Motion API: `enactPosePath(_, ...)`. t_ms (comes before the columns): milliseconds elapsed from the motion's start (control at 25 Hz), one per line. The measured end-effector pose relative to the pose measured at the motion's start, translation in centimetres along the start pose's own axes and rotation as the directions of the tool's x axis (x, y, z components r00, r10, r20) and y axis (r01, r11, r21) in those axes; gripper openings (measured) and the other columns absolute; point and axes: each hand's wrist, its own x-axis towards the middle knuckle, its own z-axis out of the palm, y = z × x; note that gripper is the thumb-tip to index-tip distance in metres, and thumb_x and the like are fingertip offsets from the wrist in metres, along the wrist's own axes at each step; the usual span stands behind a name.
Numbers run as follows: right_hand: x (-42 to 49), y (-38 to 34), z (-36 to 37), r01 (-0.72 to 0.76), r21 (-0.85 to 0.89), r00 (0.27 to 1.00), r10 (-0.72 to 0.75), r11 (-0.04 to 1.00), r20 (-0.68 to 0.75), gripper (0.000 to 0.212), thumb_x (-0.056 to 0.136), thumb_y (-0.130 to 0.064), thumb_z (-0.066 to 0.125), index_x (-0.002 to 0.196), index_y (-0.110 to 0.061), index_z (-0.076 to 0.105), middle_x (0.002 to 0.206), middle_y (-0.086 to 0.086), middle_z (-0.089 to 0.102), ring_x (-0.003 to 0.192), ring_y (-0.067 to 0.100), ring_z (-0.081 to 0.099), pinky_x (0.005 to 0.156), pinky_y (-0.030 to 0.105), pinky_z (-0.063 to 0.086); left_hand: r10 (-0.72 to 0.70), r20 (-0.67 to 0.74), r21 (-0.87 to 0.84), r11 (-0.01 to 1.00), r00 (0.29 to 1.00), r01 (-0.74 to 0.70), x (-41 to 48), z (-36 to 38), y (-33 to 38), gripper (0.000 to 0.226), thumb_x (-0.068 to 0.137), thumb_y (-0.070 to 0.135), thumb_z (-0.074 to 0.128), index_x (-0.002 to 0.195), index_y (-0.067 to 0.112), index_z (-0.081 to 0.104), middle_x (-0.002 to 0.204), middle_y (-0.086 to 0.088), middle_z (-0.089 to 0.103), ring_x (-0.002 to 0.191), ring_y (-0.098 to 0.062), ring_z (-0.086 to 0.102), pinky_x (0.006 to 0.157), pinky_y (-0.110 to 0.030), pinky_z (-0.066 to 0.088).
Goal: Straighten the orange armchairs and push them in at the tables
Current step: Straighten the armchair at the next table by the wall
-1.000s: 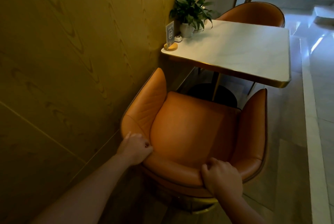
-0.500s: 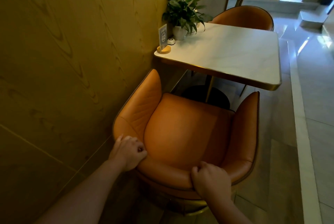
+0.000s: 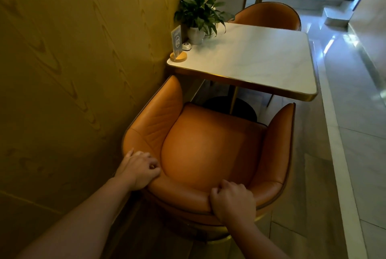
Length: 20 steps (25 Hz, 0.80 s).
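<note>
An orange armchair (image 3: 206, 148) stands right below me, facing a white marble table (image 3: 250, 60) with a gold rim. My left hand (image 3: 139, 170) grips the top of the chair's backrest on its left side. My right hand (image 3: 231, 201) grips the same backrest edge further right, fingers curled over it. The chair's left arm tip sits just under the table's near edge; the seat front is short of the table. A second orange armchair (image 3: 269, 16) stands at the far side, its back showing above the tabletop.
A wood-panelled wall (image 3: 73, 70) runs close along the chair's left side. On the table's wall end stand a potted plant (image 3: 198, 16), a table number sign (image 3: 177, 44) on a round wooden base and a small white call button (image 3: 186, 46). Tiled floor (image 3: 355, 133) lies to the right.
The chair has come nearer the table, its left arm tip now at the table's edge. Both hands keep their hold on the backrest.
</note>
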Motion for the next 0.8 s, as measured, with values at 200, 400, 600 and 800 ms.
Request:
enactPosePath(200,1.7,-2.2,0.1,-0.04,0.029,0.999,0.039,0.999,0.025,0.026,0.085,-0.042,0.029,0.073,-0.025,0.044,0.077,-0.004,0.054,0.074,0.022,0.052,0.062,0.034,0.035,0.042,-0.021,0.003,0.999,0.999,-0.042,2.6,-0.7,-2.4,0.04,0.089,0.062,0.033,0.107,0.043,0.063,0.113,0.014,0.053,0.12,-0.011,0.045,0.12,-0.048,0.007)
enactPosePath(400,3.5,-3.3,-0.2,-0.097,0.128,0.995,0.093,0.987,0.033,0.025,0.089,-0.046,0.035,0.079,-0.027,0.049,0.088,-0.004,0.06,0.087,0.019,0.056,0.071,0.035,0.044,0.082,-0.019,0.033,0.996,0.996,-0.081,4.5,-1.7,-3.5,0.048,0.086,0.066,0.029,0.107,0.041,0.064,0.112,0.014,0.052,0.12,-0.011,0.045,0.12,-0.05,0.008)
enactPosePath(600,4.1,-3.8,-0.3,-0.123,0.116,0.992,0.118,0.986,0.047,0.026,0.09,-0.046,0.037,0.078,-0.027,0.05,0.087,-0.006,0.06,0.087,0.016,0.056,0.074,0.035,0.047,0.083,-0.01,0.024,0.996,0.997,-0.082,4.9,-2.3,-3.3,0.042,0.09,0.064,0.033,0.108,0.04,0.063,0.114,0.014,0.052,0.122,-0.011,0.043,0.12,-0.051,0.007)
enactPosePath(800,4.2,-3.7,-0.4,-0.092,0.157,0.995,0.098,0.983,-0.028,0.027,0.092,-0.049,0.038,0.081,-0.027,0.051,0.084,-0.009,0.055,0.084,0.006,0.053,0.066,0.028,0.049,0.079,-0.026,0.012,0.997,0.997,-0.078,5.0,-2.3,-3.6,0.047,0.086,0.066,0.03,0.107,0.04,0.063,0.115,0.016,0.052,0.123,-0.009,0.042,0.121,-0.049,0.007)
